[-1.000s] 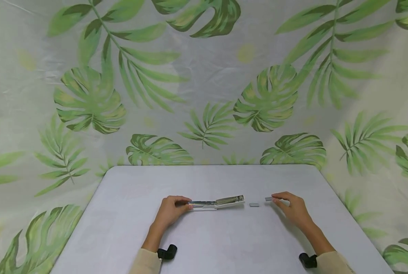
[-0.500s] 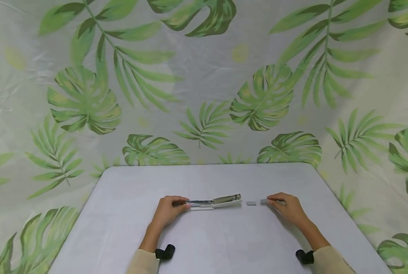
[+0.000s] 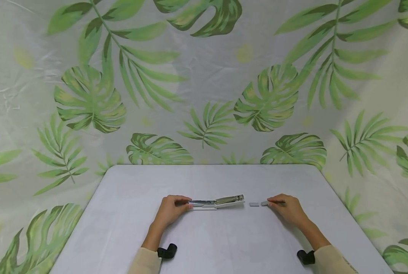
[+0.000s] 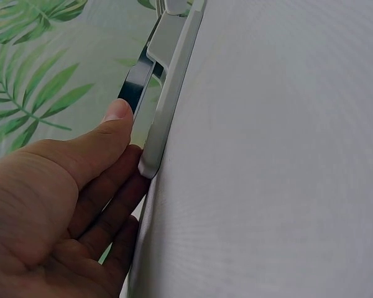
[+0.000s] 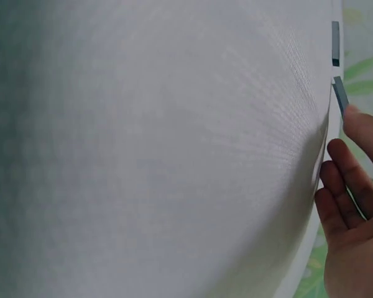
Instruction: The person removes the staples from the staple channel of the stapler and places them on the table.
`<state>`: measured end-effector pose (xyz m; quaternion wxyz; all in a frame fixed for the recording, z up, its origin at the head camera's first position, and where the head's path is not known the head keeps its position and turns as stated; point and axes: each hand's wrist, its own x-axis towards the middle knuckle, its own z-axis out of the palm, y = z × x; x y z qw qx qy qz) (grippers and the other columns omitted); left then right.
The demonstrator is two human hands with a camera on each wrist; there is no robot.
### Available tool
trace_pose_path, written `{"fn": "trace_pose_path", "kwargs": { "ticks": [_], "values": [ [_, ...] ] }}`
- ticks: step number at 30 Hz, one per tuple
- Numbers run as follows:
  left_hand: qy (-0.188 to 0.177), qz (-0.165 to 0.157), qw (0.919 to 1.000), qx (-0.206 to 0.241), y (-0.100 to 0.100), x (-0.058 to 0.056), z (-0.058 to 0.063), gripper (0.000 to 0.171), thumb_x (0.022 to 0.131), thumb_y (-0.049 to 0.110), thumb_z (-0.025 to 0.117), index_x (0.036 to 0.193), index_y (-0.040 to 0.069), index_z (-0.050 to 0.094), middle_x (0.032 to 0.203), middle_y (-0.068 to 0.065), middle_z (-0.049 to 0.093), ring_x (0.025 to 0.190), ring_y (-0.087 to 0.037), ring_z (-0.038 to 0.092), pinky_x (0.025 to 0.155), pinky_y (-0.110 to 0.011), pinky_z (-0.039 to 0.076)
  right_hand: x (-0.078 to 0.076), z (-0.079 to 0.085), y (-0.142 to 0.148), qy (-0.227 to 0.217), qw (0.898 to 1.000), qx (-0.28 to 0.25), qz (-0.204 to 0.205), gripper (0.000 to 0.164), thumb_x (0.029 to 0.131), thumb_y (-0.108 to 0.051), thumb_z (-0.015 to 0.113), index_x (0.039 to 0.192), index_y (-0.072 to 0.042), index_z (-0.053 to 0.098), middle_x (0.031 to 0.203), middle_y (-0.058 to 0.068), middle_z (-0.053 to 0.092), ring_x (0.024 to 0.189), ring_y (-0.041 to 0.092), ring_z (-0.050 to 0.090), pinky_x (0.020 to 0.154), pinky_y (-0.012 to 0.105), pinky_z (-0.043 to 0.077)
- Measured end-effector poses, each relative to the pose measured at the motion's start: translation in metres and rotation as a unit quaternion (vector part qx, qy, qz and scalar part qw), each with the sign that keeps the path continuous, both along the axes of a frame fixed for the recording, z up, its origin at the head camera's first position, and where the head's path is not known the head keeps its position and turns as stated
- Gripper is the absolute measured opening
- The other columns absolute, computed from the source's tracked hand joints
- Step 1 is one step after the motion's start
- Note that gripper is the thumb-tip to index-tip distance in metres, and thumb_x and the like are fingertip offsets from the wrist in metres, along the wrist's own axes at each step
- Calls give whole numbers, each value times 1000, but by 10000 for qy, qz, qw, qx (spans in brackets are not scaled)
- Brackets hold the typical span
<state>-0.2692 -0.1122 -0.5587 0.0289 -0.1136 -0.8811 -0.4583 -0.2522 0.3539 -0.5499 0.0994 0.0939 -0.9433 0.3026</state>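
Observation:
A white stapler lies on the table with its top cover swung far back to the right, baring the metal magazine. My left hand holds its left end; in the left wrist view the thumb presses the magazine's metal end and the fingers are by the base. Right of the cover, a short grey strip of staples rests on the table. My right hand pinches a second grey staple strip, tilted, close beside the first one. In the right wrist view, its other fingers are loosely bent near the tabletop.
A white cloth-covered table spans the lower view, its back edge against a leaf-patterned curtain. Black wrist cameras are strapped at both sleeves, the left camera and the right camera.
My right hand has moved a little left and nearer to me, bringing its staple strip down beside the one on the table. The left hand and stapler stay in place.

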Motion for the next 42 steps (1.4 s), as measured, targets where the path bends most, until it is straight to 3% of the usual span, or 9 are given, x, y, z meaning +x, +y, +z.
{"fn": "trace_pose_path", "kwargs": {
  "ticks": [7, 16, 23, 34, 42],
  "values": [
    [-21, 59, 10000, -29, 1, 0, 1, 18, 85, 36, 85, 102, 29, 82, 102, 9, 79, 110, -19, 71, 97, -45, 54, 0, -1, 1, 248, 9992, 286, 146, 16, 91, -15, 79, 106, -10, 82, 103, 4, 77, 104, 35, 71, 94, 55, 54],
    [-154, 151, 9998, 31, -2, 4, 3, 19, 86, 36, 85, 102, 27, 82, 104, 6, 79, 110, -21, 70, 97, -47, 54, -4, 1, -8, 51, 9946, 987, 323, 15, 92, -13, 77, 106, -8, 81, 102, 6, 72, 102, 34, 68, 91, 54, 55],
    [-150, 0, 9999, 14, -2, -1, -1, 20, 86, 39, 84, 104, 29, 82, 106, 8, 79, 112, -19, 70, 98, -45, 54, 0, 4, -10, 235, 9868, 1549, 409, 13, 90, -9, 78, 102, -7, 80, 100, 7, 72, 97, 30, 68, 85, 50, 58],
    [-186, -41, 9998, 87, -1, 1, 1, 21, 86, 39, 84, 104, 28, 82, 108, 7, 78, 115, -21, 68, 100, -48, 52, 4, 6, -11, 200, 9855, 1633, 410, 14, 92, -9, 76, 105, -5, 77, 107, 11, 72, 103, 34, 66, 90, 52, 56],
    [-90, -72, 9999, 51, -2, 1, -2, 22, 87, 40, 83, 105, 27, 82, 109, 6, 78, 115, -22, 69, 99, -49, 53, 6, 5, -11, 166, 9878, 1512, 333, 25, 92, -9, 74, 116, -2, 72, 112, 15, 71, 107, 38, 65, 92, 54, 54]
  ]
}}
